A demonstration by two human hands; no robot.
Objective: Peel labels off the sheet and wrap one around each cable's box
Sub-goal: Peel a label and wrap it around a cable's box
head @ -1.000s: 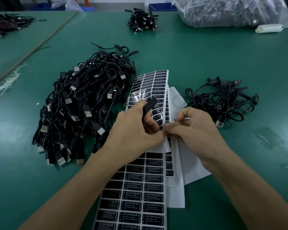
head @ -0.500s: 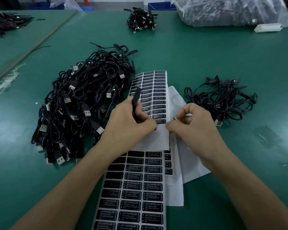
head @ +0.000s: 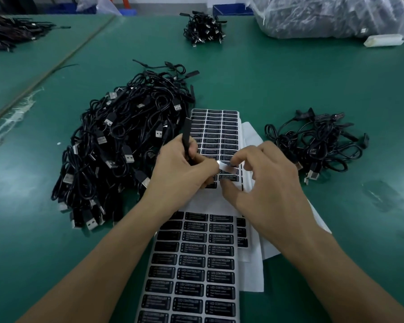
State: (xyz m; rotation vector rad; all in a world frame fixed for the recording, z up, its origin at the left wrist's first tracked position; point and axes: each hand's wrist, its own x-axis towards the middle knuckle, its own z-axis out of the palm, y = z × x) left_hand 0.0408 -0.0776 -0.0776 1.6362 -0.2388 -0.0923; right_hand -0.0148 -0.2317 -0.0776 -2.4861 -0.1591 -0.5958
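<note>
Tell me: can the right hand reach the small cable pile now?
Probably yes: the pile lies just beside the right hand with only bare table between, though its fingers are pinching a label.

label sheet (head: 194, 276) | each black label reads "LED CONTROLLER"

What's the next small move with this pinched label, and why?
Probably carry the glossy black label to the slim black cable box and press one end on: the right hand pinches the label just over the white label sheet, and the left hand holds the box with no label visible on it.
</note>
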